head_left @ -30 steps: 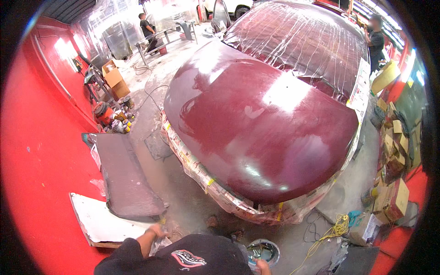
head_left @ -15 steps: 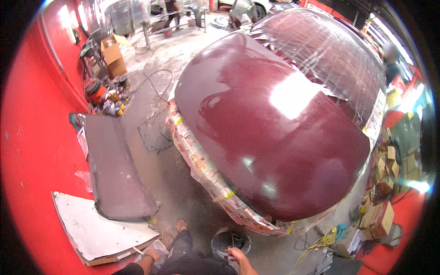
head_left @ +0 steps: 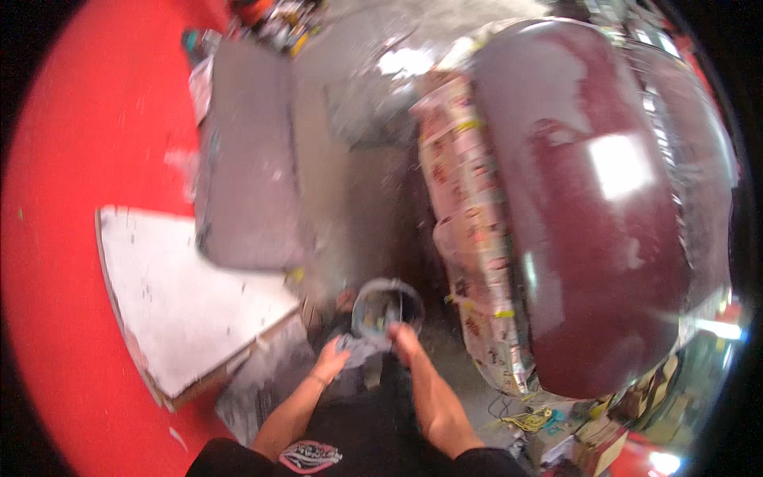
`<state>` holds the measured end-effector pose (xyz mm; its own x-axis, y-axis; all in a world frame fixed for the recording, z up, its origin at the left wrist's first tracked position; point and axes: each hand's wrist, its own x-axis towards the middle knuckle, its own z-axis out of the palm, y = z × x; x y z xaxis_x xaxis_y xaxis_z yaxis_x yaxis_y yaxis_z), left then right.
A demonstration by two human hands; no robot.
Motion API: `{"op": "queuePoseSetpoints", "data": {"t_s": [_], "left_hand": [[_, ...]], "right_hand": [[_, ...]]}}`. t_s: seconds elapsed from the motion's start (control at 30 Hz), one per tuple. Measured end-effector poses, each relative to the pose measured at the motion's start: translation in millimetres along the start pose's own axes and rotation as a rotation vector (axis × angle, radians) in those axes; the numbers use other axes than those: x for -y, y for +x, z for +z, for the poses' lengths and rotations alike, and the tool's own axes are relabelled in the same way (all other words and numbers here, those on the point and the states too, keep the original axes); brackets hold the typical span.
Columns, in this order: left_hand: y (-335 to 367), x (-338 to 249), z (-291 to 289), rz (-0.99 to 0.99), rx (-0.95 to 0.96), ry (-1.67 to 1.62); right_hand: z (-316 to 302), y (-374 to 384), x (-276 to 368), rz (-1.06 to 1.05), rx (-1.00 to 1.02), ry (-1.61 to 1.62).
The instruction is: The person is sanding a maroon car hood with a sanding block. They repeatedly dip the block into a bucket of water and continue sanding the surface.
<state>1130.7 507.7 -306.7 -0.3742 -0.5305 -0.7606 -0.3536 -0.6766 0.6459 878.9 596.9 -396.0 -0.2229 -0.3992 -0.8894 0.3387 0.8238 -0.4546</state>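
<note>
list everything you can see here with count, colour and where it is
wall: one, red, left
floor: one, grey, centre
cluttered containers: several, mixed colours, top left, blurred
long panel: one, purplish grey, upper left
board: one, white, below the panel
bucket: one, greyish, just beyond the hands
car hood: one, maroon, right
masking paper: count unclear, pale, along the hood's front
cord: one, yellow, lower right
boxes: several, brown, lower right
crumpled material: one, grey, between the hands
shirt: one, black, bottom
left hand: one, bare, left of bucket
right hand: one, bare, at bucket's near side
</note>
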Motion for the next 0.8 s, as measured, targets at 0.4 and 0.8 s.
{"op": "queuePoseSetpoints", "data": {"t_s": [0.4,0.8], "left_hand": [[34.5,25.0,58.1,-0.136,-0.256,-0.436],[137.2,68.5,49.8,-0.260,-0.246,-0.291]], "right_hand": [[33.0,162.6,53.0,0.089,0.109,0.425],[-57.4,220.8,11.9,-0.206,-0.444,-0.577]]}}
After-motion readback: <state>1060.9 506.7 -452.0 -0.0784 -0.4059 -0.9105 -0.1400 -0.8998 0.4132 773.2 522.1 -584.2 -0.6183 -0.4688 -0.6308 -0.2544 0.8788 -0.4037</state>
